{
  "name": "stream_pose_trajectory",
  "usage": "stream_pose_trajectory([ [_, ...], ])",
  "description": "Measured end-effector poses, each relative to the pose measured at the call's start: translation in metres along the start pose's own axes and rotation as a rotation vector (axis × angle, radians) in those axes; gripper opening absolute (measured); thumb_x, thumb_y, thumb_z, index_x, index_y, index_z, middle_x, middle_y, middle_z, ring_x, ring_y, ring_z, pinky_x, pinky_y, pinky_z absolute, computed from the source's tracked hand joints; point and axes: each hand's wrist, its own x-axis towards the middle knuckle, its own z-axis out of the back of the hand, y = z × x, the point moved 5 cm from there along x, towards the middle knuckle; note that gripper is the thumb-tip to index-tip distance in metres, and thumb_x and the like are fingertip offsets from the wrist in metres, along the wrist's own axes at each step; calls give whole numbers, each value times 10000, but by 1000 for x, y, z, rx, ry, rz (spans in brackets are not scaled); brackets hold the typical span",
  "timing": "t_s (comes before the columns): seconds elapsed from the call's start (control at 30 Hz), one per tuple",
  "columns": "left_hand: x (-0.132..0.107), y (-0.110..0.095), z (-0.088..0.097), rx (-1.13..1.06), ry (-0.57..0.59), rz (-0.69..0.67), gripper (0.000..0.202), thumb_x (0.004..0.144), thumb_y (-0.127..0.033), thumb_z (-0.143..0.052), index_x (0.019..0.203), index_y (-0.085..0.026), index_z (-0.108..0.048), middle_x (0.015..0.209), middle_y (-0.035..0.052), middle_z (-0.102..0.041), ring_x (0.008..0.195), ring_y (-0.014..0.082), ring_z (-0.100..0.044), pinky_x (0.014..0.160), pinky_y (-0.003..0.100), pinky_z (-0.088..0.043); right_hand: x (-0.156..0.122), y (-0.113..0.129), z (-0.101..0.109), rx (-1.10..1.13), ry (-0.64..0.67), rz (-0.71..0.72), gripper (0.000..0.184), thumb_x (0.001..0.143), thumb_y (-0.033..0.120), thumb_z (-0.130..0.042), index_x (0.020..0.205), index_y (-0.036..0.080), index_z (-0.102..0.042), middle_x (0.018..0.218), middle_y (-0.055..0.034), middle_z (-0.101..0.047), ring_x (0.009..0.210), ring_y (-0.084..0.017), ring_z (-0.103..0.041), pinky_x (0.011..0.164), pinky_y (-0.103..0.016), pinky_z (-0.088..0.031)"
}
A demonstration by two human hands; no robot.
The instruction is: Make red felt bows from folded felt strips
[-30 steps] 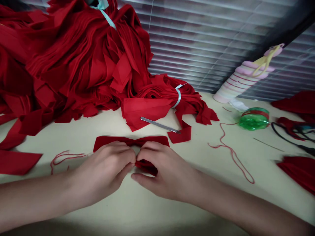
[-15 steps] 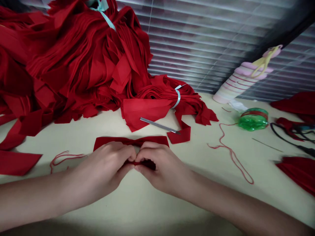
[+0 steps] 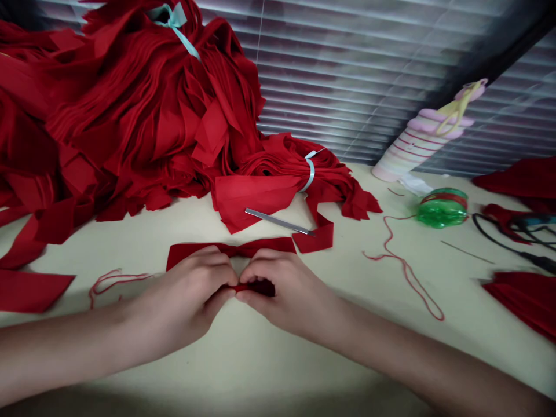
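A red felt strip pinched into a bow shape point(image 3: 230, 249) lies on the cream table point(image 3: 278, 370), gathered at its middle. My left hand point(image 3: 186, 295) and my right hand point(image 3: 286, 292) meet at the gathered centre, with fingertips pressed around the felt. A darker fold of red felt point(image 3: 256, 286) shows between my hands, and my fingers hide the exact pinch point. Just left of my left hand lies a loop of red yarn point(image 3: 117, 281).
A large heap of red felt strips point(image 3: 130, 116) fills the back left. Next to it are a bundle tied with pale blue ribbon point(image 3: 299, 171) and a metal strip point(image 3: 278, 221). To the right are a green plastic bottle end point(image 3: 442, 208), red thread point(image 3: 403, 269), a thin needle point(image 3: 467, 252) and a striped cone point(image 3: 417, 142).
My hands have drawn closer around the bow's centre, and the darker felt fold is now tucked tighter between them. The view has shifted slightly.
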Motion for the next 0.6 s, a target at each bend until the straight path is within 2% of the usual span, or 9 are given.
stream_pose_trajectory([
  [0.17,-3,-6,-5,87,44,-14,182,914,-103,-395,852,-143,-562,866,53,-543,858,206,-494,737,362,-416,-2,3,-4,-61,36,58,73,821,156,-629,756,126,-645,760,-34,-593,732,-155,-553,652,-271,-455],
  [0.6,-5,-9,-3,150,-19,-101,159,915,-114,-455,834,-158,-584,829,18,-573,807,184,-502,723,336,-411,-4,4,-8,-71,22,143,86,832,129,-590,749,112,-597,771,-47,-556,737,-164,-520,639,-279,-430],
])
